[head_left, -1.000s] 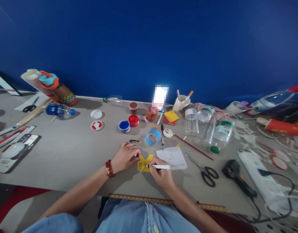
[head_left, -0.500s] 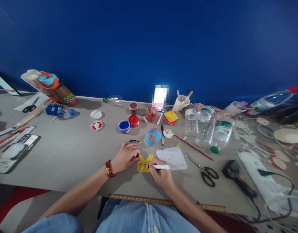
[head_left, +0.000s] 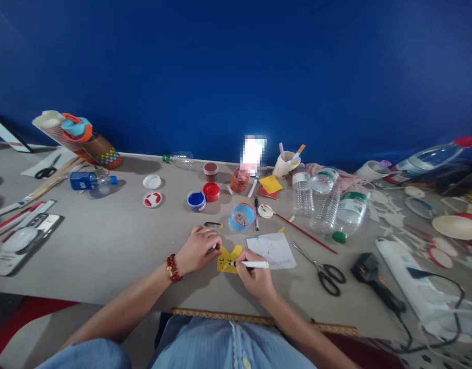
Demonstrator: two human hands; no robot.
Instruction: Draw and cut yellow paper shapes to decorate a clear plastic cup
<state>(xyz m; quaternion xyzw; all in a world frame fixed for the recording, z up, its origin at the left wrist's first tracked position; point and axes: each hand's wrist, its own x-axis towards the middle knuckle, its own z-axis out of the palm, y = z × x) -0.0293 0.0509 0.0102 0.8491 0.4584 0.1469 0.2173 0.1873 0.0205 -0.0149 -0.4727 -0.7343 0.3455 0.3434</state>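
Observation:
A yellow paper cutout point(head_left: 229, 259) with two pointed ears lies flat in front of me, with closed eyes and small marks drawn in black. My right hand point(head_left: 256, 275) grips a white marker point(head_left: 255, 265), its dark tip at the cutout's right eye. At the cutout's left edge rests my left hand point(head_left: 200, 249), fingers curled around a small white piece that looks like the marker cap point(head_left: 212, 248). A white sheet with faint drawing point(head_left: 276, 251) lies just right of the cutout. Beyond my hands stands a blue cup point(head_left: 242, 216).
Open paint jars, blue point(head_left: 196, 200) and red point(head_left: 211, 191), stand farther back. Black-handled scissors point(head_left: 328, 279), a red-handled brush point(head_left: 309, 234) and plastic bottles point(head_left: 349, 210) lie to the right, near a white power strip point(head_left: 407, 282). A blue-labelled bottle point(head_left: 84, 180) lies at left.
The blue-labelled bottle at left has rolled slightly toward me. My hands, the marker and the yellow cutout look almost unchanged.

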